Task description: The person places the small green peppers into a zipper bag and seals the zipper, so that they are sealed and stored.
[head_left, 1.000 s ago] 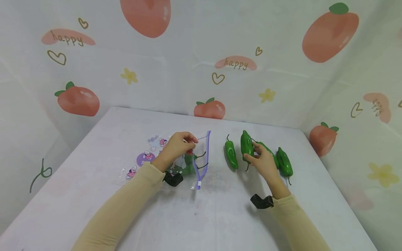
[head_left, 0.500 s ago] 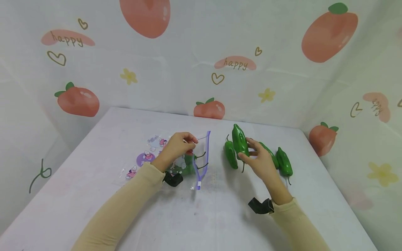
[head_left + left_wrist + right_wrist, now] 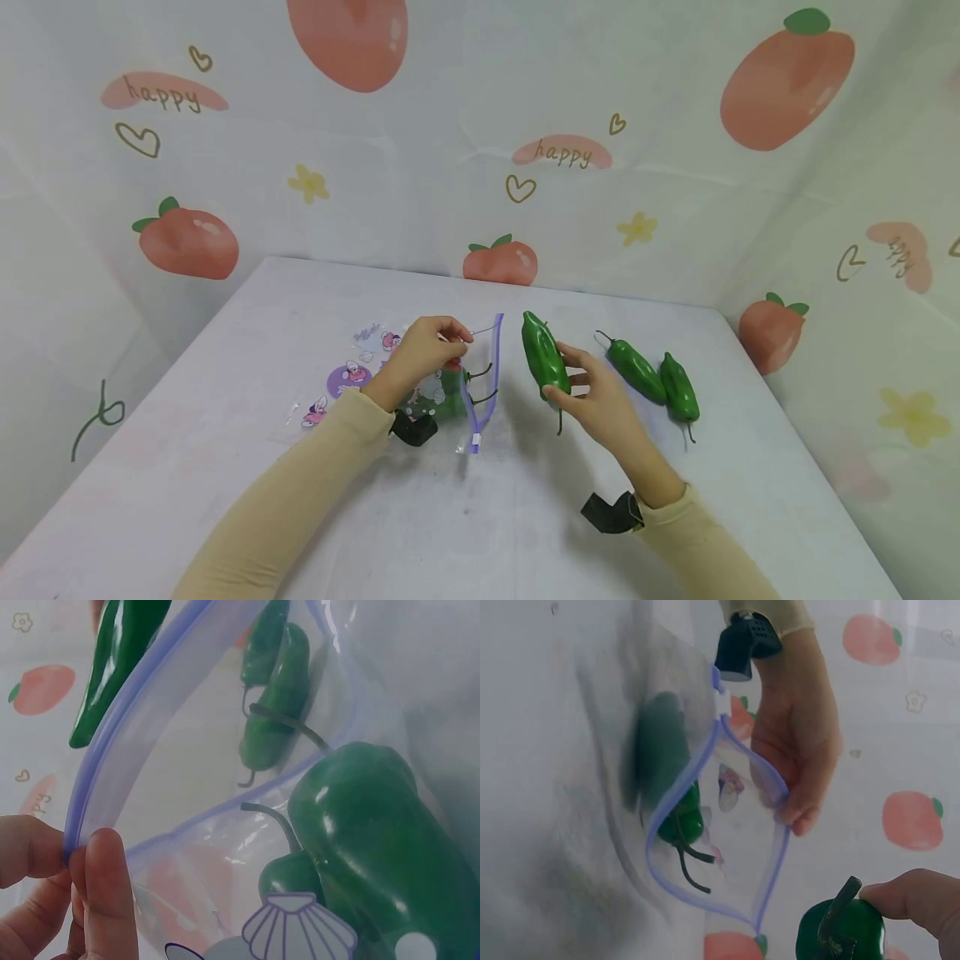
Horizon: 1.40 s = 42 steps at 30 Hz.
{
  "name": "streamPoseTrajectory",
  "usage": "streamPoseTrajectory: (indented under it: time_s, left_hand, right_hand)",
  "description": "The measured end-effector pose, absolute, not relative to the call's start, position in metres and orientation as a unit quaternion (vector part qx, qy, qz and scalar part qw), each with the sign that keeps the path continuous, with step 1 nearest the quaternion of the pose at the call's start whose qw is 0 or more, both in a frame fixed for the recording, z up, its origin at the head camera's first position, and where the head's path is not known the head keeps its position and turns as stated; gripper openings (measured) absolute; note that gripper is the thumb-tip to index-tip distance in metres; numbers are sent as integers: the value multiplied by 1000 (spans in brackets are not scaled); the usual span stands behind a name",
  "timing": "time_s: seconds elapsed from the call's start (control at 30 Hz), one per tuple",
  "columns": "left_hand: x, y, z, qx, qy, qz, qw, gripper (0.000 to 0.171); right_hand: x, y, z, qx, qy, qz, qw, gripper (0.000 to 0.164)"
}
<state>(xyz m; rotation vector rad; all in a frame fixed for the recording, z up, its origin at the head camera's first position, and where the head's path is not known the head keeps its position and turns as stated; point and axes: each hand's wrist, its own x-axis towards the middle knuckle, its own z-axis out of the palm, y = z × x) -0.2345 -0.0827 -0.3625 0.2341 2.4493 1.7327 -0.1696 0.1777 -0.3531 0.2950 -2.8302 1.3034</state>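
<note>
A clear zip bag [image 3: 483, 408] with a purple zipper rim lies on its side, its mouth spread toward the right. My left hand [image 3: 431, 350] pinches the upper rim between thumb and fingers. Inside the bag are two green peppers [image 3: 367, 825], their stems pointing at the mouth. Just right of the opening, my right hand [image 3: 596, 400] grips another green pepper [image 3: 545, 354] above the table, stem end down. The right wrist view shows this pepper [image 3: 836, 934] end-on, with a finger against it, apart from the bag.
Two green peppers lie on the white table to the right: one slanted pepper [image 3: 636, 371] and one outer pepper [image 3: 678, 387]. Another pepper is mostly hidden behind the held one. A printed cloth [image 3: 420, 183] hangs behind the table.
My right hand has moved left with the pepper, from beside the lying peppers to near the bag's mouth. My left hand and the bag stay in place.
</note>
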Motion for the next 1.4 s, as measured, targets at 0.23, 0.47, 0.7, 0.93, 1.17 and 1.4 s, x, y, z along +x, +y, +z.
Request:
streamPoseTrajectory:
  time_s: [0.23, 0.47, 0.7, 0.93, 1.17, 1.4]
  left_hand:
    - [-234, -83, -363, 79, 814, 573, 63, 12]
    - [-232, -83, -363, 81, 821, 561, 66, 12]
    - [-231, -84, -363, 81, 826, 555, 63, 15]
    - [-231, -84, -364, 77, 824, 558, 60, 12]
    - [-231, -84, -363, 79, 818, 566, 60, 12]
    - [-232, -84, -362, 80, 816, 569, 62, 12]
  right_hand:
    - [-163, 165, -363, 107, -905, 412, -6, 67]
    - [-158, 155, -375, 118, -898, 423, -33, 67]
    - [-155, 147, -383, 138, -899, 412, -54, 64]
    - [-154, 144, -384, 181, -897, 398, -69, 59]
    - [-157, 144, -382, 198, -898, 386, -76, 56]
    - [-167, 147, -383, 231, -899, 367, -64, 51]
